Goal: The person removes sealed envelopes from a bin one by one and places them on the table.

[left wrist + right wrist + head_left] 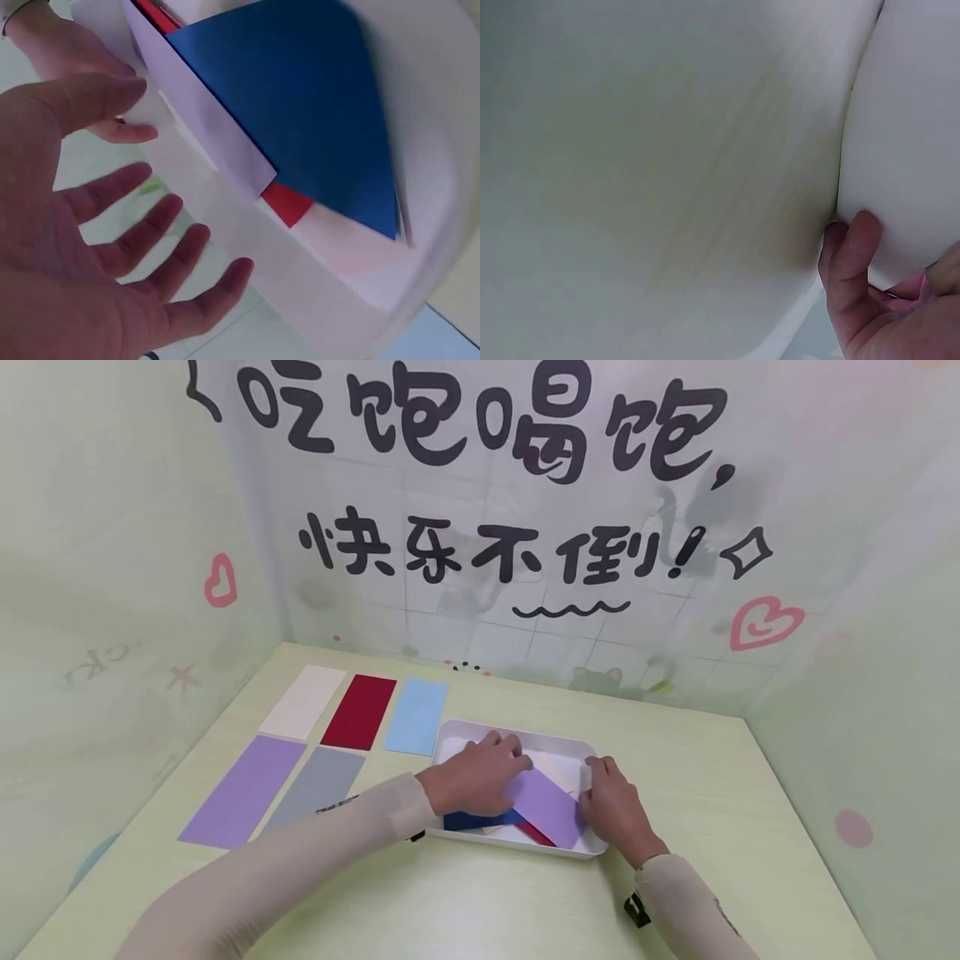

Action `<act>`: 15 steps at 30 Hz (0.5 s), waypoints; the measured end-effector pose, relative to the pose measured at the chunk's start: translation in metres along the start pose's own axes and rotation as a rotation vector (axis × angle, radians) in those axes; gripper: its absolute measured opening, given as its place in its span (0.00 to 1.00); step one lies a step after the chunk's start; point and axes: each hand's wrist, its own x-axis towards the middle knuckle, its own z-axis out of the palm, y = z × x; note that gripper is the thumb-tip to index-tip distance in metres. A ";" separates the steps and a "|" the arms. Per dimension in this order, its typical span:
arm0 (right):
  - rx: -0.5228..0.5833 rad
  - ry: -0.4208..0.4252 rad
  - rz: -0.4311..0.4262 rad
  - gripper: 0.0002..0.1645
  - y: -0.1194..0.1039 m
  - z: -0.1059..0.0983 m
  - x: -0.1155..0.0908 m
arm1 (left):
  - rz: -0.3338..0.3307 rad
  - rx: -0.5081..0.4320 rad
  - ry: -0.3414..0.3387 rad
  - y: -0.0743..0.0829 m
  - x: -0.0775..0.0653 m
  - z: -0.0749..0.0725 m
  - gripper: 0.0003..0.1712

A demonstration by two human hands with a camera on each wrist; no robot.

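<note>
We see the left hand (pixel 480 778) above the white tray (pixel 452 745), fingers loosely spread and holding nothing; the right hand (pixel 617 810) grips the tray's right end. Inside the tray lie a purple card (pixel 549 808) and a dark blue card (pixel 292 105); a red card (pixel 358 712) lies left of it.

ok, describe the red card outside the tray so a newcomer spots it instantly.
On the table, left of the white tray, flat cards lie in two rows. The red card is the middle one of the far row, between the pale pink card and the light blue card. No other card outside the tray is red.
</note>
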 end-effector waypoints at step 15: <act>-0.001 0.003 -0.009 0.31 0.000 -0.001 0.001 | 0.158 0.034 -0.122 0.014 0.035 0.014 0.35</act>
